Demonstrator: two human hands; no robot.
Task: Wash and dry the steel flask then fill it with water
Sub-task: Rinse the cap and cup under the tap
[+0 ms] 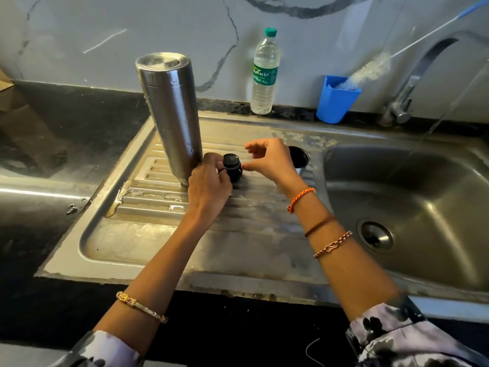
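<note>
Flask [172, 112] on drainboard [238, 234], bottle [264, 72] behind

Both forearms reach forward, bracelets on the wrists. The left hand [209, 185] has its fingers curled in a pinch; the right hand [270, 160] hovers beside it, fingers loosely bent.

Your steel flask [170, 112] stands inverted and wet on the ribbed drainboard [148, 234]; beside its base sit the black stopper [232, 166] and the cup lid [299, 158].
</note>
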